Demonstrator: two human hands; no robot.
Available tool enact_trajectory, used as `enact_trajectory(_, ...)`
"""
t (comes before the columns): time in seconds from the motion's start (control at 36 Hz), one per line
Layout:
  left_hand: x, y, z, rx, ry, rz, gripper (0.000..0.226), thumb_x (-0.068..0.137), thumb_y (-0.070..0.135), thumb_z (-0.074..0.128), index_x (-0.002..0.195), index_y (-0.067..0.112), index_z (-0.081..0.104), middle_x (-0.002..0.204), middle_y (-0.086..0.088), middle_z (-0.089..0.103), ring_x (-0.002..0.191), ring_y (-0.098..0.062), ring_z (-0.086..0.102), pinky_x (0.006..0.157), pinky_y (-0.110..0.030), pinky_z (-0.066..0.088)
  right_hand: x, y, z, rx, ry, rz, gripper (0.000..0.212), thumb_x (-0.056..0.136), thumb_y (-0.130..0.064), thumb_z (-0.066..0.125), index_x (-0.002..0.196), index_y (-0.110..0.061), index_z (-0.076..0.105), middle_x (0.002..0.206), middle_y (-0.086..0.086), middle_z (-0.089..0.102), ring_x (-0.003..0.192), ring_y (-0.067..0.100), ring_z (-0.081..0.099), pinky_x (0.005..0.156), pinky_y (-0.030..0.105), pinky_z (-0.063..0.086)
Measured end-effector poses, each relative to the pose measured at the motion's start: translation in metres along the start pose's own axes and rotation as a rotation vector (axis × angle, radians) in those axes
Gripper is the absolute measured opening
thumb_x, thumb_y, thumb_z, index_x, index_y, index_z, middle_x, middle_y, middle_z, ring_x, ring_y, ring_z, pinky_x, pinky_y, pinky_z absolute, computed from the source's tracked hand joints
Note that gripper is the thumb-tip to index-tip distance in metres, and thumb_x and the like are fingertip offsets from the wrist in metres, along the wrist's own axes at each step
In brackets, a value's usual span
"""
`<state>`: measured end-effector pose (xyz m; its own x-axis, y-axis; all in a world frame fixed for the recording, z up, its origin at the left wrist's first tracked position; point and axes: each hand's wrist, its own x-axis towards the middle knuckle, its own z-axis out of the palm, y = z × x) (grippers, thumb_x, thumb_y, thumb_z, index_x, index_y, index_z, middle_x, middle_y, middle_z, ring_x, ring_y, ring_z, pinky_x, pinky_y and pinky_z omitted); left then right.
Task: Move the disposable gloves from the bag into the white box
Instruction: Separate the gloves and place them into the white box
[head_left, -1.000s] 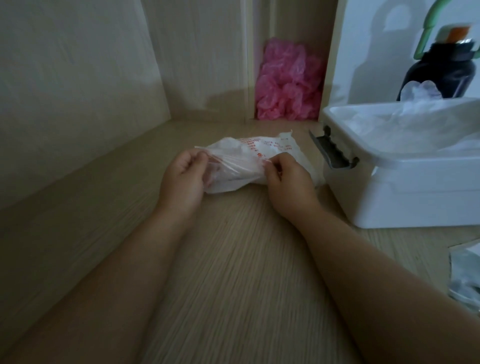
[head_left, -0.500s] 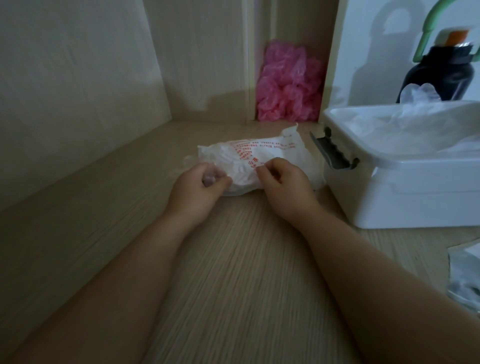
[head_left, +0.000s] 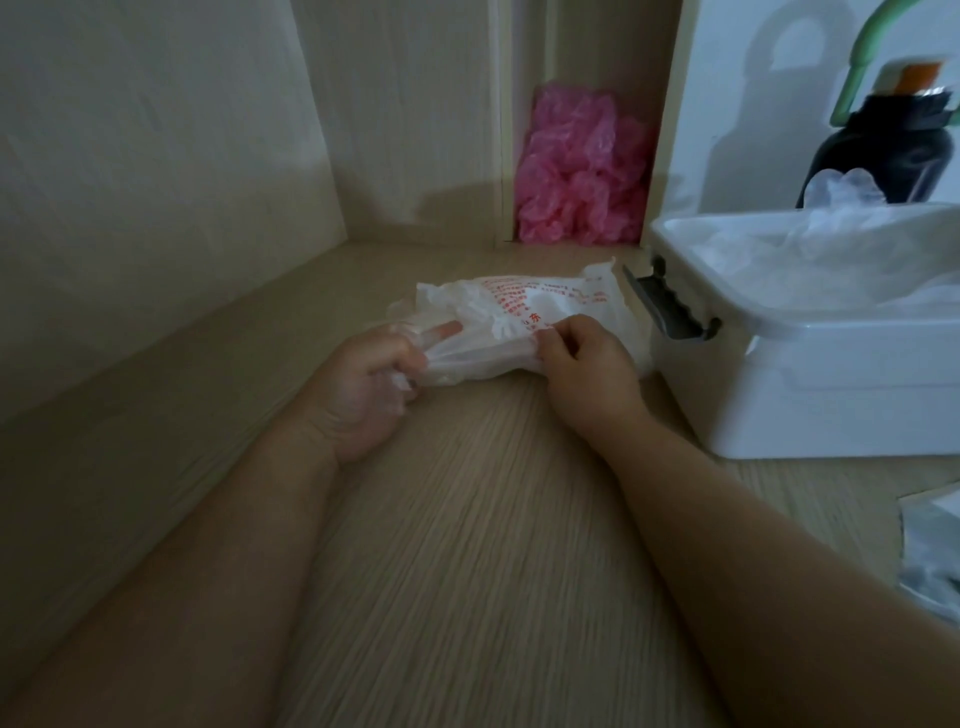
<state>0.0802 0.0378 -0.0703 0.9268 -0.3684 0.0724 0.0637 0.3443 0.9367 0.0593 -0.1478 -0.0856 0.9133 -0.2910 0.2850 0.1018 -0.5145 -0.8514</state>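
The right hand (head_left: 589, 371) is pinching the bag (head_left: 540, 317) beside the white box (head_left: 810, 364) while the left hand (head_left: 363, 384) is gripping clear gloves (head_left: 410, 332) at its mouth.

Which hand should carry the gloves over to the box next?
Left, probably. The left hand grips clear gloves at the bag's open end, while the right hand pinches the bag to steady it. The box stands on the right, so the left must reach across.

Just left of the white box (head_left: 831, 400), a crumpled red-printed bag (head_left: 535, 306) lies on a wooden surface (head_left: 467, 530). The right hand (head_left: 589, 366) pinches its near edge; the left hand (head_left: 363, 387), farther from the box, grips its clear plastic end.
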Motion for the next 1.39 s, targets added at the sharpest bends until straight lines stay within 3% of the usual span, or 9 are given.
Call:
enact_trajectory(0.22, 0.012, 0.004, -0.013, 0.025, 0.461, 0.175, 0.009, 0.071, 0.022, 0.065, 0.075, 0.014, 0.065, 0.068, 0.003, 0.066, 0.06, -0.009, 0.063, 0.058, -0.025, 0.048, -0.009, -0.007, -0.001, -0.006, 0.023, -0.105, 0.029, 0.096, -0.033, 0.052, 0.118, -0.016, 0.059, 0.107, -0.009, 0.056, 0.096, 0.002, 0.047, 0.08, 0.017, 0.034)
enact_trajectory(0.39, 0.001, 0.02, -0.002, -0.448, 0.192, 0.151, 0.015, 0.078, 0.02, 0.056, 0.07, 0.01, 0.062, 0.079, -0.005, 0.067, 0.076, -0.017, 0.068, 0.071, -0.029, 0.056, -0.016, -0.017, 0.002, 0.183, -0.03, -0.137, 0.02, 0.095, -0.036, 0.051, 0.103, -0.021, 0.062, 0.097, -0.014, 0.061, 0.082, -0.006, 0.052, 0.078, 0.019, 0.041)
enact_trajectory(0.5, -0.002, 0.023, 0.002, -0.449, 0.153, 0.162, 0.036, 0.083, 0.023, 0.051, 0.115, 0.005, 0.053, 0.115, -0.014, 0.062, 0.111, -0.026, 0.061, 0.094, -0.039, 0.052, -0.021, -0.023, 0.003, 0.383, -0.048, 0.01, 0.032, 0.098, -0.04, 0.042, 0.089, -0.016, 0.061, 0.091, 0.002, 0.064, 0.09, 0.011, 0.059, 0.09, 0.04, 0.05)
enact_trajectory(0.69, 0.001, 0.04, 0.033, 0.015, 0.338, 0.347, 0.025, 0.101, 0.018, 0.043, 0.079, 0.013, 0.054, 0.074, -0.001, 0.068, 0.07, -0.015, 0.066, 0.063, -0.026, 0.052, -0.021, -0.052, 0.0, 0.416, -0.19, 0.051, 0.02, 0.097, -0.046, 0.041, 0.1, -0.033, 0.056, 0.102, -0.012, 0.06, 0.104, 0.015, 0.058, 0.101, 0.045, 0.045)
enact_trajectory(0.78, -0.008, 0.061, 0.049, 0.111, 0.269, 0.446, 0.025, 0.102, 0.014, 0.04, 0.079, 0.012, 0.05, 0.059, 0.005, 0.063, 0.057, -0.009, 0.063, 0.054, -0.021, 0.049, -0.021, -0.065, -0.01, 0.46, -0.245, 0.01, 0.053, 0.092, -0.051, 0.047, 0.138, -0.026, 0.042, 0.125, -0.01, 0.051, 0.114, 0.009, 0.048, 0.105, 0.038, 0.041)
enact_trajectory(0.92, -0.015, 0.088, 0.06, 0.169, 0.141, 0.411, 0.026, 0.1, 0.017, 0.044, 0.075, 0.016, 0.051, 0.056, 0.007, 0.056, 0.05, -0.006, 0.053, 0.048, -0.018, 0.044, -0.014, -0.092, -0.03, 0.56, -0.398, 0.029, 0.095, 0.062, -0.08, 0.062, 0.14, -0.03, 0.044, 0.142, -0.012, 0.047, 0.129, 0.009, 0.045, 0.108, 0.038, 0.032)
enact_trajectory(1.08, -0.01, 0.101, 0.076, 0.279, 0.141, 0.379, 0.016, 0.096, 0.024, 0.054, 0.083, 0.021, 0.063, 0.07, 0.003, 0.059, 0.057, -0.008, 0.051, 0.056, -0.025, 0.035, -0.006, -0.115, -0.069, 0.687, -0.223, 0.027, 0.02, 0.089, -0.021, 0.065, 0.075, -0.008, 0.06, 0.076, 0.01, 0.062, 0.069, 0.02, 0.059, 0.07, 0.035, 0.05)
enact_trajectory(1.22, -0.012, 0.109, 0.094, 0.418, -0.151, 0.169, 0.024, 0.071, 0.016, 0.07, 0.094, 0.011, 0.064, 0.07, 0.005, 0.068, 0.059, -0.003, 0.061, 0.054, -0.015, 0.049, 0.001, -0.124, -0.115, 0.636, -0.126, 0.025, 0.014, 0.095, -0.015, 0.056, 0.087, -0.003, 0.056, 0.073, 0.014, 0.061, 0.06, 0.023, 0.055, 0.061, 0.034, 0.051)
enact_trajectory(1.39, 0.016, 0.115, 0.125, 0.462, 0.158, 0.175, 0.005, 0.084, 0.009, 0.069, 0.085, 0.011, 0.065, 0.067, -0.002, 0.061, 0.051, -0.01, 0.052, 0.046, -0.019, 0.041, 0.012, -0.113, -0.178, 0.386, 0.086, 0.056, 0.005, 0.094, -0.009, 0.054, 0.09, -0.009, 0.056, 0.073, 0.009, 0.058, 0.055, 0.015, 0.052, 0.055, 0.03, 0.05)
